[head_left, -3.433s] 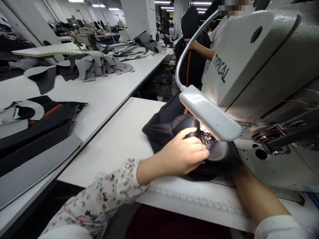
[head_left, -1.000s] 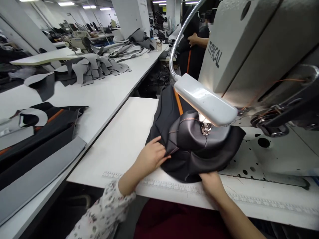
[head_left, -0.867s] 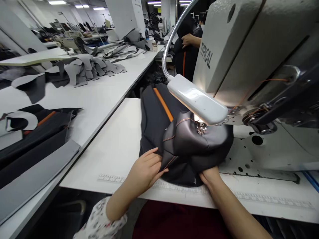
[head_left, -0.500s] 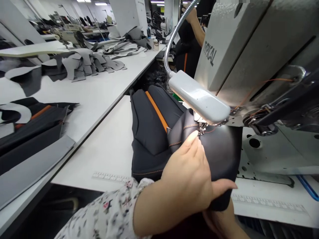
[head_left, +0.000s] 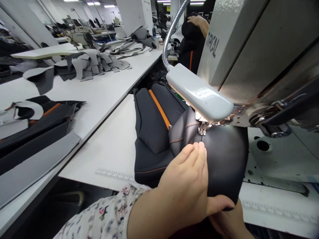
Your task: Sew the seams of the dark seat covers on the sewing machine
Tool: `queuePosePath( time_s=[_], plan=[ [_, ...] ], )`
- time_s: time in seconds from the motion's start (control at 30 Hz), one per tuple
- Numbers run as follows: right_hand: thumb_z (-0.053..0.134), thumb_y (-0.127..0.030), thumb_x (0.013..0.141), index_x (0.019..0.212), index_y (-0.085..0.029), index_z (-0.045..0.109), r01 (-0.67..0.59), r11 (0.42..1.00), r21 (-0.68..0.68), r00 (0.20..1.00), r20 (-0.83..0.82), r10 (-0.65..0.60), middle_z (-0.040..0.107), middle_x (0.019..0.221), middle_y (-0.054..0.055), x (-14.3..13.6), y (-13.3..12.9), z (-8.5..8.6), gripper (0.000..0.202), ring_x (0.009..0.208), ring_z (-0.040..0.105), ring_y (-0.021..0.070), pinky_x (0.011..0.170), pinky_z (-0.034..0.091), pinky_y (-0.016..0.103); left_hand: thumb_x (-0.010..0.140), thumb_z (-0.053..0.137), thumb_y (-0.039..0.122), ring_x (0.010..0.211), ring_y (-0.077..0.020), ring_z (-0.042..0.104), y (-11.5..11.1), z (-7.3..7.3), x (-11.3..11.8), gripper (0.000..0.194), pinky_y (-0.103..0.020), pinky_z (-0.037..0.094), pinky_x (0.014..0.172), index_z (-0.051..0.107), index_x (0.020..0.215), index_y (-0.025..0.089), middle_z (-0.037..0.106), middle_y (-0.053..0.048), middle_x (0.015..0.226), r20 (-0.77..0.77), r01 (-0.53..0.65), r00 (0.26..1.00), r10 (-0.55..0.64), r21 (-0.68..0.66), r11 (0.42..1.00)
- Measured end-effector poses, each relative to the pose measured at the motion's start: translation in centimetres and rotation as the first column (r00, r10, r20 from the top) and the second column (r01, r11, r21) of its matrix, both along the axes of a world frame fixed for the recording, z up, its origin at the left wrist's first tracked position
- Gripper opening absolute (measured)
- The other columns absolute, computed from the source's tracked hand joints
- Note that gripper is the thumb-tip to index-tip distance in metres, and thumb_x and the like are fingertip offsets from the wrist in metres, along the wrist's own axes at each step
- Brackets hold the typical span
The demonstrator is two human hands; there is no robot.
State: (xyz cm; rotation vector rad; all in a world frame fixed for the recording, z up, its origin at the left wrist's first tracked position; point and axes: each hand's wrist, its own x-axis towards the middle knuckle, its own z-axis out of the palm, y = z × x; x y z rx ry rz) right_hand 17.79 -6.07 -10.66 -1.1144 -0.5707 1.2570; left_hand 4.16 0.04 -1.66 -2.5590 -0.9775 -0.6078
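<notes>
A black leather seat cover with an orange stripe and orange stitching lies under the presser foot of a sewing machine. My left hand rests on the leather just in front of the foot. Its fingers are stretched out side by side along a seam, the thumb pointing right across the cover. Below it, my right hand grips the cover's near edge. The cover and my left hand partly hide its fingers.
A white lamp on a bendable metal neck hangs over the foot. Measuring tapes run along the machine table's front. Grey cut pieces lie on the long left table. Behind the machine, another person's hand holds a black cover.
My left hand has moved slightly back from the presser foot, toward me. The right hand remains at the cover's near edge. The view has shifted a little.
</notes>
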Motion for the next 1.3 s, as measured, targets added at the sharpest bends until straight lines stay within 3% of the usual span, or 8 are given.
queuePosePath(
  time_s=[0.13,0.4,0.47,0.67,0.9,1.0,1.1,1.3],
  plan=[
    [0.095,-0.034,0.053,0.126,-0.025,0.074,0.096,0.99,-0.106,0.995,-0.021,-0.098,0.078,0.119,0.013,0.2,1.3,1.7,0.076,0.115,0.072,0.0371,0.09,0.064,0.048,0.103,0.032,0.077,0.135,-0.0301,0.063,0.3,0.0,-0.3,0.094,-0.039,0.038,0.121,0.067,0.134,-0.005,0.066,-0.023,0.142,-0.035,0.004,0.999,-0.004,0.005,1.0],
    [0.096,-0.031,0.041,0.127,-0.023,0.075,0.149,0.976,-0.16,0.987,-0.04,-0.157,0.074,0.13,0.015,1.1,3.7,3.7,0.088,0.117,0.071,0.038,0.086,0.066,0.045,0.105,0.037,0.073,0.139,-0.0329,0.06,0.8,-0.8,-0.3,0.088,-0.043,0.037,0.125,0.064,0.138,-0.004,0.063,-0.023,0.146,-0.072,0.036,0.997,-0.033,0.041,0.998],
    [0.096,-0.033,0.044,0.127,-0.024,0.076,0.124,0.978,-0.167,0.99,-0.053,-0.134,0.074,0.13,0.014,1.3,4.2,3.8,0.086,0.12,0.07,0.0378,0.091,0.065,0.046,0.105,0.04,0.071,0.14,-0.0343,0.059,0.9,-1.1,-0.2,0.085,-0.045,0.037,0.125,0.062,0.14,-0.003,0.061,-0.022,0.148,-0.073,0.04,0.997,-0.037,0.034,0.999],
    [0.087,-0.041,0.069,0.122,-0.026,0.077,0.073,0.992,-0.104,0.992,-0.097,-0.083,0.075,0.129,0.01,2.4,5.4,3.1,0.057,0.131,0.065,0.0322,0.107,0.058,0.048,0.106,0.044,0.065,0.144,-0.0403,0.053,1.4,-1.7,-0.2,0.076,-0.055,0.036,0.125,0.056,0.149,0.004,0.055,-0.017,0.156,-0.07,0.044,0.997,-0.044,-0.002,0.999],
    [0.091,-0.036,0.057,0.119,-0.027,0.077,0.092,0.989,-0.119,0.99,-0.094,-0.103,0.073,0.135,0.007,3.2,7.1,3.1,0.064,0.141,0.056,0.0306,0.119,0.048,0.047,0.11,0.04,0.057,0.146,-0.0438,0.048,2.7,-2.4,0.3,0.062,-0.075,0.038,0.117,0.054,0.152,0.014,0.051,-0.007,0.161,-0.013,0.027,1.0,-0.027,-0.054,0.998],
    [0.089,-0.037,0.061,0.117,-0.027,0.077,0.109,0.989,-0.103,0.99,-0.081,-0.117,0.072,0.136,0.006,3.4,7.6,3.3,0.058,0.143,0.054,0.029,0.123,0.044,0.046,0.11,0.039,0.055,0.147,-0.0445,0.047,3.2,-2.4,0.5,0.059,-0.077,0.039,0.115,0.054,0.152,0.017,0.051,-0.004,0.162,-0.004,0.023,1.0,-0.023,-0.073,0.997],
    [0.085,-0.036,0.067,0.116,-0.025,0.077,0.07,0.995,-0.072,0.993,-0.087,-0.076,0.073,0.133,0.007,3.8,8.2,3.0,0.052,0.139,0.058,0.0283,0.119,0.049,0.044,0.111,0.04,0.053,0.147,-0.0458,0.046,3.7,-2.4,0.7,0.056,-0.079,0.039,0.113,0.054,0.152,0.019,0.051,-0.001,0.161,0.006,0.021,1.0,-0.02,-0.081,0.997],
    [0.079,-0.037,0.068,0.114,-0.023,0.077,-0.196,0.981,-0.012,0.971,-0.146,0.192,0.079,0.117,0.008,4.8,9.5,2.0,0.049,0.119,0.07,0.0279,0.099,0.061,0.041,0.108,0.048,0.05,0.144,-0.0483,0.049,4.7,-2.6,1.0,0.052,-0.082,0.039,0.111,0.058,0.149,0.02,0.053,-0.003,0.16,0.054,0.054,0.997,-0.05,-0.07,0.996]
  ],
)
